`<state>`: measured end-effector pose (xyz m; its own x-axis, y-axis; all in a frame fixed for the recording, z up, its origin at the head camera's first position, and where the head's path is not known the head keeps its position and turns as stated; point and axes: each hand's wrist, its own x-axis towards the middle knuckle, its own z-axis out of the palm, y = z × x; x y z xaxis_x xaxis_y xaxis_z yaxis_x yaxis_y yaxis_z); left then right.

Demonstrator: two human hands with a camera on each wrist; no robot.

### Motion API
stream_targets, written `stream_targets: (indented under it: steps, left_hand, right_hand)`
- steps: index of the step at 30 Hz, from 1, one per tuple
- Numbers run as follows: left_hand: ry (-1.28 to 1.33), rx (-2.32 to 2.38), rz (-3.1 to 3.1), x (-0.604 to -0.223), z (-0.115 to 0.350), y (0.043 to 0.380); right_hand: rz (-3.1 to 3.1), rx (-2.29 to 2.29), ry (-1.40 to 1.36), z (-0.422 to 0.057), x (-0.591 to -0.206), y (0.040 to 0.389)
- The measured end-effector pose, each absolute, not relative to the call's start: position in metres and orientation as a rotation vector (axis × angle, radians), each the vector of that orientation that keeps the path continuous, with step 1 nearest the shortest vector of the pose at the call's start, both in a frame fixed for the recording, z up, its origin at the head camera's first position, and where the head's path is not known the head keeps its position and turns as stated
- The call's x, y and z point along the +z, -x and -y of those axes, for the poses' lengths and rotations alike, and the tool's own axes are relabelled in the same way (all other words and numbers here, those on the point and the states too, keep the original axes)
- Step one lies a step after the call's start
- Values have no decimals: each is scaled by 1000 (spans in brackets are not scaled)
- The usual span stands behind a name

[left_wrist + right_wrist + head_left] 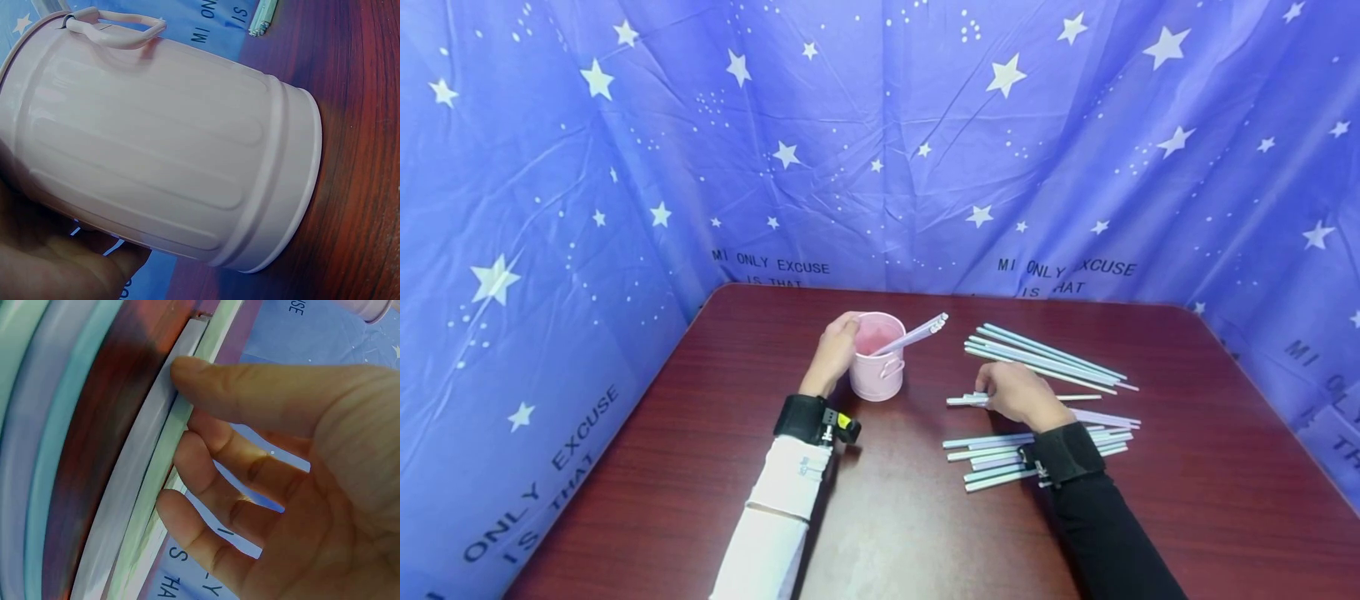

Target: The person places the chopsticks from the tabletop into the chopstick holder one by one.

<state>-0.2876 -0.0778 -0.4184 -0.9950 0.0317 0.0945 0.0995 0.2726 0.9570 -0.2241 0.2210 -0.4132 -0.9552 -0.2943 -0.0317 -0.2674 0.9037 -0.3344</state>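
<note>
A small pink metal bucket (877,379) with a side handle (119,34) stands upright on the table. My left hand (837,354) grips its left side near the rim; in the left wrist view some of the fingers are hidden behind the bucket. Several lilac straws (913,335) lean in the bucket toward the right. To the right, my right hand (1017,393) pinches pastel straws from the middle group. In the right wrist view the thumb lies on a lilac straw (140,437), with a green straw (153,469) beside it at the curled fingertips.
Behind the right hand lies a fan of bluish and green straws (1045,354). A nearer group of mixed straws (992,457) lies partly under the right wrist. The dark red table (880,500) meets a blue star-printed curtain (880,208) at the back.
</note>
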Motion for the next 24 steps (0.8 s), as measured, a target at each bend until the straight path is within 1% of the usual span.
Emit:
stream_targets:
  steps: [6,12,17,24]
  left_hand:
    - [124,-1864,2455,-419,78,289]
    - [129,-1850,2459,-419,78,288]
    - [126,-1836,2463,-419,78,288]
    - [125,-1840,2463,-419,79,288]
  right_hand:
    - [-2998,-531,462,-220,-413,224]
    - [-3027,-639,585,-219,-407,226]
    - [-3071,-791,655,-217,-394,226]
    - [-3201,-981,622,-212,-370,214]
